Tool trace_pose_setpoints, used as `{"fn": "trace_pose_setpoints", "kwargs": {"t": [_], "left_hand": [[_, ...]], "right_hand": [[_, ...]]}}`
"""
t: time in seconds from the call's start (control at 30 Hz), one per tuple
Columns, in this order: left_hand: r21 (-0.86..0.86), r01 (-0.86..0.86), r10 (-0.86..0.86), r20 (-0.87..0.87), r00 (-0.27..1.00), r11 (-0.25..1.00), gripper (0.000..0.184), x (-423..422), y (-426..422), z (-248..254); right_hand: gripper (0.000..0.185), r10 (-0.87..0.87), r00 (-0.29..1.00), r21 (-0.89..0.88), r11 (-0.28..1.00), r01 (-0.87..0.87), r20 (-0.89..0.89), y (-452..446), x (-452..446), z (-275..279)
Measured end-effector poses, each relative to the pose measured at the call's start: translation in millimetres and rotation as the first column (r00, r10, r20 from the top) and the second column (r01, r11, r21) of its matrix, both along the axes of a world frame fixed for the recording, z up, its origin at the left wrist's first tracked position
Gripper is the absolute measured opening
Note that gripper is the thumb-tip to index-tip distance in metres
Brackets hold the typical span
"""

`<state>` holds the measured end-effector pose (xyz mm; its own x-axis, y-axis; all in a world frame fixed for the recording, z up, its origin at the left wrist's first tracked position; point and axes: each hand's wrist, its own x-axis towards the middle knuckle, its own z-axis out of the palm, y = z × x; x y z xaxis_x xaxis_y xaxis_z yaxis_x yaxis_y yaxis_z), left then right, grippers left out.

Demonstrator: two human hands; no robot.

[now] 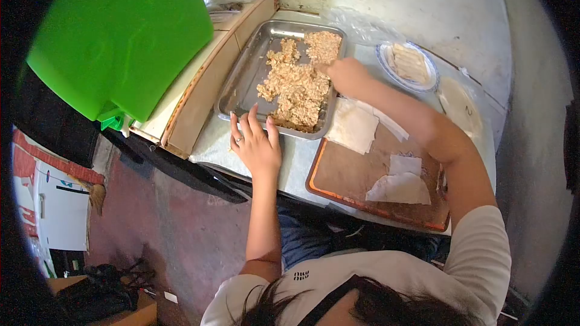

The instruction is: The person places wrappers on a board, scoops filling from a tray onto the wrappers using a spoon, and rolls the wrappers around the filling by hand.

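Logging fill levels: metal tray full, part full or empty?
Part full: crumbly mixture covers the middle and right of the metal tray; bare metal shows along its left.

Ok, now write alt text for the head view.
The right hand reaches into a metal tray of lumpy mixture, the left hand at its near rim. To the right are a brown board with thin pale sheets and a plate of pale rolls; at left, something large and green.
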<state>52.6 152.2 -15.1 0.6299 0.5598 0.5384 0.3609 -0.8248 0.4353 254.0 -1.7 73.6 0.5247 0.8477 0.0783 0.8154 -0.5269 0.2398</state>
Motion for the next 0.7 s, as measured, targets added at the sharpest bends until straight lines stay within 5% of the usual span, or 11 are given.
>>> {"fn": "trace_pose_setpoints", "kwargs": {"t": [0.3,0.47,0.57,0.7], "left_hand": [[-0.023,0.023,-0.022,0.024,0.999,0.999,0.043,0.8,0.1,0.3],[-0.038,0.028,-0.027,0.024,0.999,0.999,0.042,-0.1,0.0,2.7],[-0.052,0.034,-0.033,0.028,0.999,0.998,0.042,0.0,-0.5,3.3],[-0.041,0.049,-0.048,0.02,0.999,0.998,0.04,-1.4,-0.5,6.8]], "right_hand": [[0.055,0.013,0.999,-0.083,0.996,-0.016,-0.037,-10.8,-39.0,15.4],[0.031,-0.277,0.961,0.057,0.959,0.278,-0.028,12.9,15.6,39.1],[0.026,-0.252,0.968,0.241,0.939,0.245,-0.003,33.3,56.4,22.3],[0.031,-0.331,0.943,0.197,0.928,0.317,0.036,69.9,104.8,-25.6]]}}
